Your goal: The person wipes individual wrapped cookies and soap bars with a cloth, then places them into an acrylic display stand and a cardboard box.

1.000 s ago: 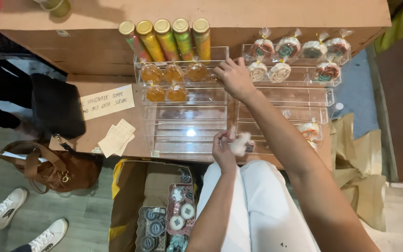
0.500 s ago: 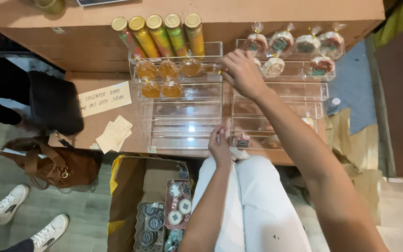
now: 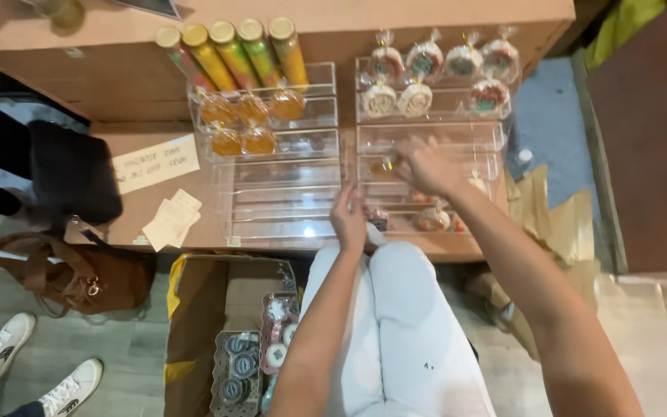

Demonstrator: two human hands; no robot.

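Note:
Two clear stepped display stands sit side by side on a brown counter, the left stand (image 3: 279, 205) and the right stand (image 3: 434, 135). My left hand (image 3: 349, 220) rests at the front edge between them, fingers together; what lies under it is hidden. A small wrapped sweet (image 3: 380, 221) lies just beside it. My right hand (image 3: 426, 166), motion-blurred with fingers apart, hovers over the middle steps of the right stand. Wrapped round sweets (image 3: 426, 77) fill that stand's top steps, and a few more (image 3: 434, 220) lie on its lowest step.
Several tall colourful tubes (image 3: 225, 46) and amber round jars (image 3: 241, 116) stand on the left stand's upper steps. A paper note (image 3: 156, 162) and slips (image 3: 171, 220) lie on the counter. On the floor: an open cardboard box (image 3: 194, 340), a brown handbag (image 3: 71, 274), another person's white shoes (image 3: 32, 371).
My right hand came down from the top step of the right stand to its middle steps. My left hand, which held a wrapped sweet a second ago, stays at the front edge.

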